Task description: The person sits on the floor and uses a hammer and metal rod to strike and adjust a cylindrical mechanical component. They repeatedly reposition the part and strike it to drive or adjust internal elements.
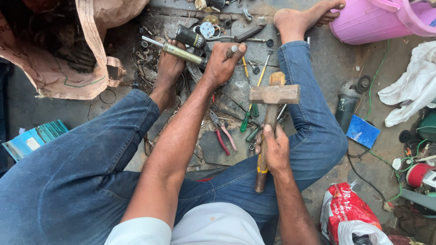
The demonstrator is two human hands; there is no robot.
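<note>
A: Right hand (274, 147) is wrapped tight round the worn wooden handle of a hammer with a rusty rectangular steel head (274, 94), head raised level above the floor, handle running down toward the lap.

B: And the left hand (222, 61)?

A: Clamped on a small dark metal punch (232, 50), fingers curled over it, its tip poking up between thumb and forefinger. The fist sits right at the end of a brass-coloured cylindrical rod with a shiny steel shaft (175, 51).

B: What steadies that rod?

A: The person's left bare foot (169, 72); the rod lies across its toes, slanting up-left. A black cylindrical motor part (190, 37) lies just beyond it.

B: Below the hands?

A: Red-handled pliers (221, 131) lie on the cracked grey stone floor (218, 147) between the blue-jeaned knees, with green-handled screwdrivers (249, 119) just beside them under the hammer.

B: Further out?

A: The right bare foot (302, 18) rests near a pink plastic bucket (381, 18). A grey angle grinder (349, 97) lies right of the knee, a blue square card (362, 131) beside it. A brown sack (59, 68) sits top left.
</note>
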